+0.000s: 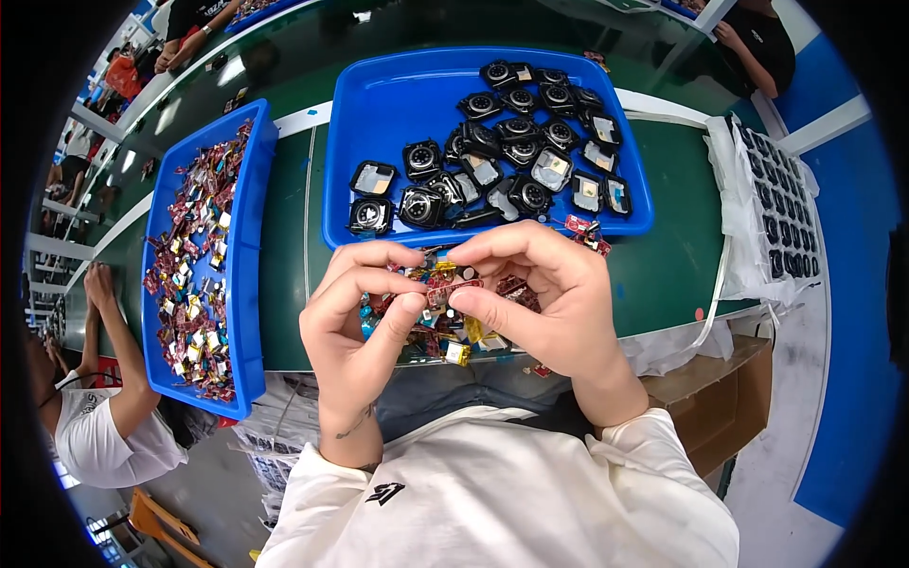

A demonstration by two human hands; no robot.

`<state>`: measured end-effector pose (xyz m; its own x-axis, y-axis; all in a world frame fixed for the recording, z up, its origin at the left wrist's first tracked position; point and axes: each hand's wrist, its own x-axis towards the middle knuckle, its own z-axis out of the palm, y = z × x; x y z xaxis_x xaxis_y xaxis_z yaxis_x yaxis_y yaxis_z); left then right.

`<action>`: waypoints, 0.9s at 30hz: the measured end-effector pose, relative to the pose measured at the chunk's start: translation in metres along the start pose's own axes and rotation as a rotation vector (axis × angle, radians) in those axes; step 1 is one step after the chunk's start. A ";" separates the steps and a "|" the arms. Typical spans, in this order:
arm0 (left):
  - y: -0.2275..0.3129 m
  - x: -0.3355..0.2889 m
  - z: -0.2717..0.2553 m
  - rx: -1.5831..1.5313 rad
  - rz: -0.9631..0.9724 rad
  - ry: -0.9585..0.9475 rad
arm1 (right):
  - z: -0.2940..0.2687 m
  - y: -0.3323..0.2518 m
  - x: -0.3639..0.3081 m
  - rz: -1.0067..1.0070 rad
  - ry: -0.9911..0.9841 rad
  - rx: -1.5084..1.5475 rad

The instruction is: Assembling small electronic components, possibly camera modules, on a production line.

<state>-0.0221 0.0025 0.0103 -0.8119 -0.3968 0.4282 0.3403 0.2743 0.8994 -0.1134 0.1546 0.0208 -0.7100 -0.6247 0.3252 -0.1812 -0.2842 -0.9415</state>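
I have the small red circuit board (442,294) at mid-frame, pinched between the left hand (358,317) and right hand (554,298), above loose parts (456,352) near the bench's (670,189) lower edge; just above, the blue tray (383,109) bounds my reach, with green surface rightward.

One red circuit board (451,292) is held; the loose boards (204,180) are too many to count. Close by are two blue trays, one wide tray (379,104) and one narrow tray (248,312), over twenty black watch-like cases (518,130), one white-wrapped pack (731,194) and one cardboard box (724,402).
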 end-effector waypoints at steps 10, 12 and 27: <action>-0.005 -0.002 -0.002 -0.116 -0.115 -0.204 | -0.007 -0.002 0.000 -0.017 -0.033 -0.183; -0.006 -0.005 -0.002 -0.090 -0.151 -0.193 | -0.018 0.002 0.003 -0.222 -0.078 -0.283; 0.005 -0.010 0.012 -0.043 -0.162 -0.077 | -0.016 -0.001 -0.005 0.145 -0.016 0.108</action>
<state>-0.0177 0.0188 0.0094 -0.8910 -0.3645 0.2706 0.2204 0.1737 0.9598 -0.1201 0.1697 0.0191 -0.7124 -0.6760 0.1884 -0.0025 -0.2660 -0.9640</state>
